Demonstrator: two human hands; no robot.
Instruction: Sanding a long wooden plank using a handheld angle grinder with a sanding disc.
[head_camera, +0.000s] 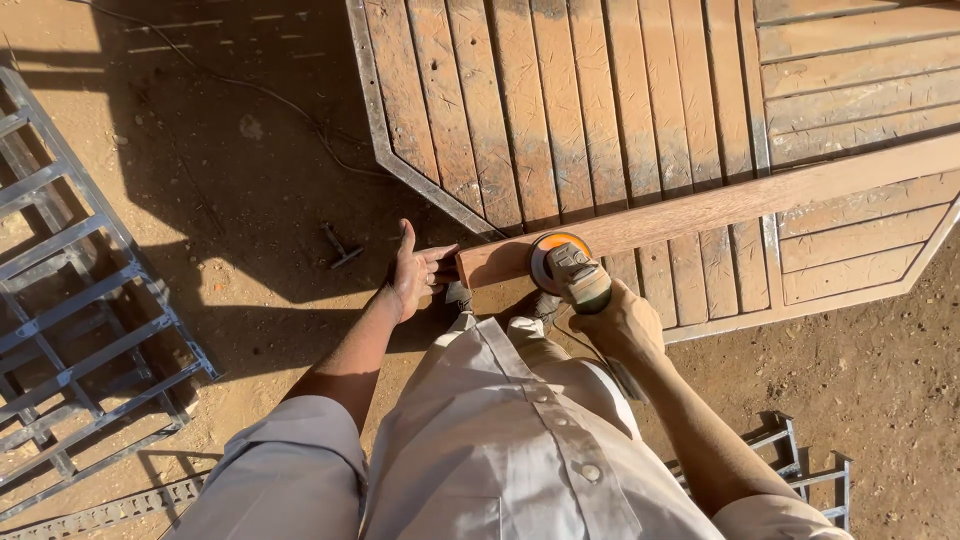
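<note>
Right hand (622, 322) is gripping the angle grinder (566, 268) at five o'clock — left hand (415, 272), fingers spread, is bracing the plank (720, 205); keeping the disc flat seems wise.

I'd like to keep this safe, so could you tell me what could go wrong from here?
The left hand steadies the plank at its end, close to the sander in the right hand; a slip could bring the disc onto fingers. The plank merely rests on the slatted panel, so it might shift.
</note>
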